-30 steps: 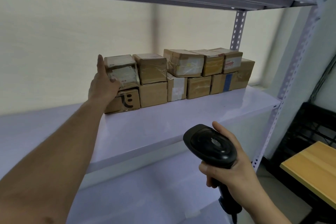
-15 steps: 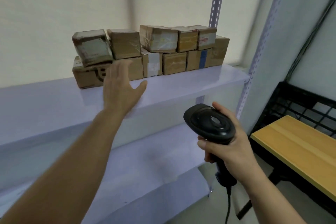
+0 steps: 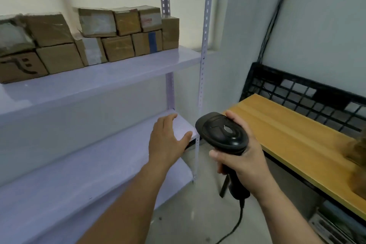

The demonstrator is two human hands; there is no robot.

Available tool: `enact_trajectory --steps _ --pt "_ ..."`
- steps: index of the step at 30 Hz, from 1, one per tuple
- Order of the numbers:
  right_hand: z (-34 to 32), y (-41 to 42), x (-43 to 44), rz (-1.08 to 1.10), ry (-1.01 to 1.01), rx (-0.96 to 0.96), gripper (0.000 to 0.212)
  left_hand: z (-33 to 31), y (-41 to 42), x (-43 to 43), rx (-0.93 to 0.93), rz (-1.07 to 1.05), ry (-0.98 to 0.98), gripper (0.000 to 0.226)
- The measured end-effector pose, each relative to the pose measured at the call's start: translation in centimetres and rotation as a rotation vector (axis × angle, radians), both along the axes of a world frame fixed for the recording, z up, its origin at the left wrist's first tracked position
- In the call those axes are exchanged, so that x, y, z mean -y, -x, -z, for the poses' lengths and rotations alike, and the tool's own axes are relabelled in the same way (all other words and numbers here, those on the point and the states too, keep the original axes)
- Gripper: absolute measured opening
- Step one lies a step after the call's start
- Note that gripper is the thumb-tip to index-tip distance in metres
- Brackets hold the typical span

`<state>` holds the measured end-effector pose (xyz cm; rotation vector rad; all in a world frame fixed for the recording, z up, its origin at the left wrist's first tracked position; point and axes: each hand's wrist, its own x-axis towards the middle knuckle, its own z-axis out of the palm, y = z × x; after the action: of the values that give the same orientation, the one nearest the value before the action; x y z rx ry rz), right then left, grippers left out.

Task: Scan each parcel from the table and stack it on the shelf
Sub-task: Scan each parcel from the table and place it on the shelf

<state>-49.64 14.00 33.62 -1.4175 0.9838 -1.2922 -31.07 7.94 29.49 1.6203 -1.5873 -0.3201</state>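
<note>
Two rows of parcels [image 3: 111,35] on shelf [image 3: 138,65]; table [image 3: 287,130] not cleared
Empty left hand [image 3: 166,142], fingers loosely spread; right hand [image 3: 241,160] grips scanner [image 3: 221,132]; likely another box [image 3: 357,156], blurred, at right edge.

Head-worn wide-angle camera, sole view | faces forward and down, shelf [image 3: 138,65] at left, wooden table [image 3: 287,130] at right | close range: left hand [image 3: 166,140] and right hand [image 3: 243,162], gripping a scanner [image 3: 221,134], sit near the lens at lower centre
</note>
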Motion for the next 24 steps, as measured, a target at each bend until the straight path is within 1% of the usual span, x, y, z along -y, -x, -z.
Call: enact_trajectory --steps 5,8,12,24 --pt "0.6 8.0 -2.6 0.086 -0.002 -0.029 0.085 0.8 8.9 -1.1 0.018 0.089 -0.03 0.064" --pt "1.1 12.7 -4.0 0.139 0.003 -0.045 0.088 1.5 14.2 -1.7 0.03 0.162 -0.061 0.065" --pt "1.6 18.2 -6.3 0.202 0.002 -0.106 0.089 2.2 21.1 -2.8 0.024 0.273 -0.085 0.063" --pt "1.6 29.6 -12.4 0.526 -0.015 -0.11 0.087 2.0 35.8 -4.3 0.103 0.604 -0.118 0.07"
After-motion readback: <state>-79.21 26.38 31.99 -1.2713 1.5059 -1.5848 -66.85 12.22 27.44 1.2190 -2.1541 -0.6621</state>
